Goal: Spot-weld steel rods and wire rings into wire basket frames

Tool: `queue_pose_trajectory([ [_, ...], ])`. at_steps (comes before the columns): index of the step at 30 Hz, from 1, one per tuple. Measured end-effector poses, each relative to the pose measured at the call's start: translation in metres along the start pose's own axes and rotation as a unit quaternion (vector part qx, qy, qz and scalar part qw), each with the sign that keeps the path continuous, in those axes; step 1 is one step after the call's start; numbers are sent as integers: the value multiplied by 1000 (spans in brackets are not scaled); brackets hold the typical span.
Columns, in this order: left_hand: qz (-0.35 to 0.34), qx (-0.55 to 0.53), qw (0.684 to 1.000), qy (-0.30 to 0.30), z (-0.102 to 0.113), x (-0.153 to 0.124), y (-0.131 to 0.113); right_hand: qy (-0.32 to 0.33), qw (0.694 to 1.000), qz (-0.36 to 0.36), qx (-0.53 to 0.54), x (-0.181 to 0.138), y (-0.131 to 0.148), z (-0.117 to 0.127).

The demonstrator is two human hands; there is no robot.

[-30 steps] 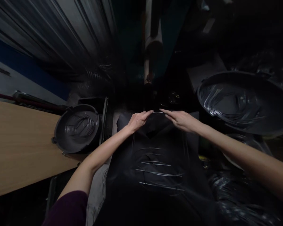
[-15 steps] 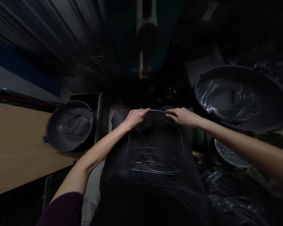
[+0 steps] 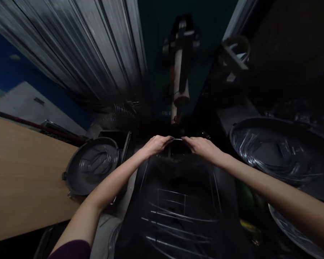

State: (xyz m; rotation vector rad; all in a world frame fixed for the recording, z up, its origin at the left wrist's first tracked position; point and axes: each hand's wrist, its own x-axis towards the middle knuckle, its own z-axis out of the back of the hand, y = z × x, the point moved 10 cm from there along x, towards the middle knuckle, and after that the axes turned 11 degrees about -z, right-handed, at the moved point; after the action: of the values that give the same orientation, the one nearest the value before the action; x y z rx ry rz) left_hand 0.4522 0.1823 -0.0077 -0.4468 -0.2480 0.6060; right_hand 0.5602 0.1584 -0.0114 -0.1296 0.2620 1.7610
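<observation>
My left hand and my right hand meet at the far end of a bent thin metal wire, pinching its arc between their fingertips. The wire's two long sides seem to run back toward me over a black cloth on my lap. Several more straight and curved wires lie on that cloth, faint in the dark. Much of the wire frame is hard to make out against the black.
A grey round basin holding coiled wire stands on a wooden table to my left. A larger grey basin with wires sits to my right, above a pale dish. A corrugated metal shutter rises at the far left.
The view has tilted upward, so the basins and hands sit lower in the picture. Both hands still pinch the wire, and they are slightly nearer my body.
</observation>
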Motion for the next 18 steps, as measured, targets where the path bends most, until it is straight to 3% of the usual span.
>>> queue_pose_trajectory([
  [4, 18, 106, 994, 7, 28, 0, 4, 47, 983, 50, 172, 13, 7, 29],
  [7, 36, 179, 983, 23, 32, -1, 5, 44, 979, 52, 189, 18, 5, 34],
  [9, 33, 173, 984, 17, 33, -1, 4, 19, 989, 38, 144, 19, 3, 33],
  [13, 13, 54, 998, -39, 38, 2, 3, -50, 998, -17, -40, 16, 1, 29],
  [18, 18, -24, 998, -52, 41, 7, 6, -52, 986, -29, -155, 16, 5, 26],
])
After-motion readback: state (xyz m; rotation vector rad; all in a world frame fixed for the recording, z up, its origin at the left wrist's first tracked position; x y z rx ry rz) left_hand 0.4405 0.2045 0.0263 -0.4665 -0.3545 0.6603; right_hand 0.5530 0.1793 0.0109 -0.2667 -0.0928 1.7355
